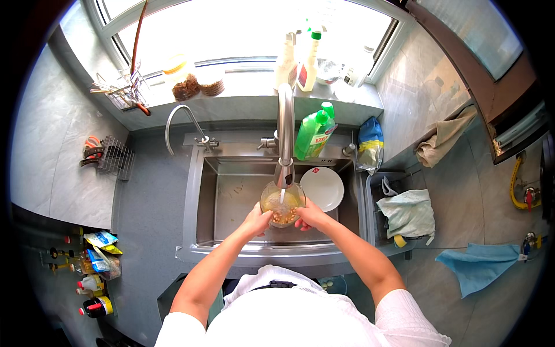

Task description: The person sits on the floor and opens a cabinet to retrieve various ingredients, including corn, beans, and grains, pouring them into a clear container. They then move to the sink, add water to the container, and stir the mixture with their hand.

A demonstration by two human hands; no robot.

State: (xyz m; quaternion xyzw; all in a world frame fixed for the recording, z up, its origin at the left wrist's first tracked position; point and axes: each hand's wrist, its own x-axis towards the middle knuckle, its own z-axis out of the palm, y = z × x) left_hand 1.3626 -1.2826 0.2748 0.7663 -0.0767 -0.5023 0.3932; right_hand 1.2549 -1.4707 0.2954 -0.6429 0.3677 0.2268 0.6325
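Both my hands grip a clear bowl (282,200) above the basin of a stainless steel sink (243,217). My left hand (256,220) has its thumb over the near left rim, and my right hand (311,216) holds the right side the same way. Cloudy yellowish water fills the bowl, with small tan pieces, perhaps beans or kernels (284,216), gathered at its near side. Water runs into it from the pull-out faucet (285,130) straight above. Behind my right hand, a white plate (323,189) with a red sticker lies in the sink.
A green pump bottle (315,132) stands behind the sink, beside a blue and yellow packet (370,145). A thin curved tap (184,113) rises at the back left. Cloths (407,212) hang over a rack at the right. Spray bottles (308,65) and jars line the windowsill.
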